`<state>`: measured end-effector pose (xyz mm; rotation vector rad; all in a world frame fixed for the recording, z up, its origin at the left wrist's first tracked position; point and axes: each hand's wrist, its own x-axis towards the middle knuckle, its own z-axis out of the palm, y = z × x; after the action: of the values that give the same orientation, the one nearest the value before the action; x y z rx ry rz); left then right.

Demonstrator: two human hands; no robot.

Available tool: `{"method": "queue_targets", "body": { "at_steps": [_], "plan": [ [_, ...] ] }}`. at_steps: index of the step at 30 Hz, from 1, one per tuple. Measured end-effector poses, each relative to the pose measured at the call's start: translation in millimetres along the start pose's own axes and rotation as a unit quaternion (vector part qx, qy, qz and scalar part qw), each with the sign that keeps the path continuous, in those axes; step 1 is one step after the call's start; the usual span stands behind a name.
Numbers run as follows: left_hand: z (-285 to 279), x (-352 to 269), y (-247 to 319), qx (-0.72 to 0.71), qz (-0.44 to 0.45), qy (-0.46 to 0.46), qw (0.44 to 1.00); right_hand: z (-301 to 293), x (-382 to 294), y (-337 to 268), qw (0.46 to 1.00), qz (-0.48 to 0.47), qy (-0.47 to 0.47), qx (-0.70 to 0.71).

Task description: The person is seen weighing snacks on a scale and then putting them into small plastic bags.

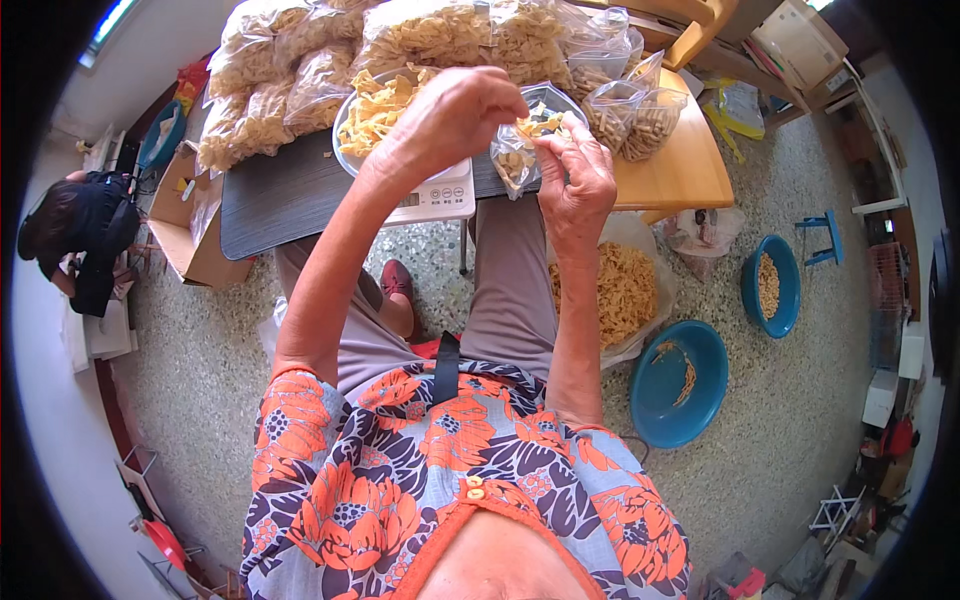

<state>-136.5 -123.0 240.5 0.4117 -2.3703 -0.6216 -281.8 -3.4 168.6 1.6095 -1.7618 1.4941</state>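
My right hand (577, 169) grips the rim of a clear plastic bag (516, 161) that holds some pale dried pieces. Above the bag's mouth, my left hand (472, 105) has its fingers bent together; whether a piece is between them cannot be made out. Beneath my left forearm, a round bowl (346, 154) heaped with yellowish dried strips (375, 105) rests on a white digital kitchen scale (450, 196). The scale stands at the edge of a dark tabletop (277, 202).
Filled bags of dried strips (420, 34) are stacked behind the bowl. Smaller filled bags (637, 120) stand on a wooden surface (697, 172). On the floor are a large open bag of strips (626, 289), a blue basin (679, 382) and a cardboard box (184, 225). A person (86, 232) is at far left.
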Motion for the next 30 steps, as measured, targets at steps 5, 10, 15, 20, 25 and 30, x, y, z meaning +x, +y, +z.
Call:
{"method": "queue_targets", "body": {
  "at_steps": [5, 10, 15, 20, 25, 30],
  "plan": [
    [17.5, -14.9, 9.7, -0.004, 0.002, -0.069, 0.998, -3.2, 1.2, -4.9, 0.999, -0.042, -0.027, 0.015],
    [13.5, -3.5, 22.7, 0.109, -0.086, -0.190, 0.972, -1.0, -1.9, -3.9, 0.999, -0.039, 0.010, 0.004],
    [-10.3, -4.7, 36.6, -0.129, -0.148, -0.127, 0.972, -2.6, -2.7, 0.0, 0.999, -0.023, -0.020, -0.014],
    [-49.9, -35.7, -11.5, 0.052, -0.041, 0.076, 0.995, -0.9, -0.7, -10.2, 0.999, -0.001, 0.024, -0.036],
    [-69.2, -57.1, -19.9, 0.160, -0.140, -0.001, 0.977, 3.3, -2.5, -10.1, 0.999, -0.011, 0.033, -0.035],
    [-46.4, -66.6, -16.3, 0.217, -0.117, -0.025, 0.969, 3.9, -3.7, -13.1, 0.999, -0.017, 0.031, -0.031]
  ]
}}
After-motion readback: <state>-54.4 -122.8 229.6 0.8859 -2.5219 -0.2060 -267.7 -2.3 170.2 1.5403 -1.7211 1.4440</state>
